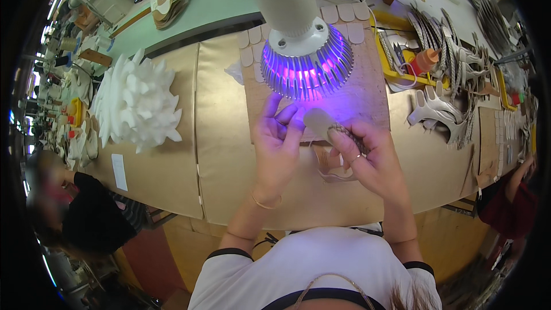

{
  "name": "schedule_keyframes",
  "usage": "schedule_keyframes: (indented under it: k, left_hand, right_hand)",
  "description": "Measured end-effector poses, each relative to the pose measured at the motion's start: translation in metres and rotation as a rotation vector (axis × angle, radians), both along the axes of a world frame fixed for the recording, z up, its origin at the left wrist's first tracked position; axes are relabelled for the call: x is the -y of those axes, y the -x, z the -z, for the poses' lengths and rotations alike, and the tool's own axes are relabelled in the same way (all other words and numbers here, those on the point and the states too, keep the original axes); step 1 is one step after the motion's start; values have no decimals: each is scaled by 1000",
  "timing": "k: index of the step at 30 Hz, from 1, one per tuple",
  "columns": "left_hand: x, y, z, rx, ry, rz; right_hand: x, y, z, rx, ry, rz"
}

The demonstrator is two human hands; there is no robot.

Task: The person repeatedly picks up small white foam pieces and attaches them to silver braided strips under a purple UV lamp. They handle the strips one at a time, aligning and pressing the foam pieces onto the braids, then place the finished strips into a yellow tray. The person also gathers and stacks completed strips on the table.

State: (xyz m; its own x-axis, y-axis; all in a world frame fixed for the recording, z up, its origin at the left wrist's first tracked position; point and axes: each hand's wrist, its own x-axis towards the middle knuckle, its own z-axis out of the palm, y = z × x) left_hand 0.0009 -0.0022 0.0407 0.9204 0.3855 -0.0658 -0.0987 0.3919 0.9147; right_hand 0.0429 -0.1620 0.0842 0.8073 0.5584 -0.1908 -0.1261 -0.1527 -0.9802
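Under the purple-lit lamp [307, 66], my right hand [376, 158] is closed round a shoe upper piece with a braided, snake-patterned strap [351, 136]. A pale rounded tab [318, 123] sticks out from its thumb and fingers toward the left. Close by that tab, my left hand [277, 143] has its fingers curled and its thumb and fingertip together. Whatever is in that pinch, if anything, is too small to make out. Partly behind my right hand shows a tan shoe part [330, 163]; whether it joins the held piece cannot be told.
A cardboard sheet [373, 80] lies under the lamp, with several pale rounded tabs [356, 33] on it. White spiky foam [138, 103] stands left, near a paper slip [119, 172]. At right are a yellow tray [393, 74], an orange bottle [423, 62] and strappy uppers [439, 109]. People sit either side.
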Motion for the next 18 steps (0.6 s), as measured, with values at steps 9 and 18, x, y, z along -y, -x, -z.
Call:
schedule_keyframes:
  k: [9, 18]
  left_hand:
    - [11, 1, -2, 96, 17, -53]
    - [13, 0, -2, 125, -21, -43]
  right_hand:
    - [-10, -11, 10, -49, 44, 24]
    - [-9, -13, 12, -73, 48, 50]
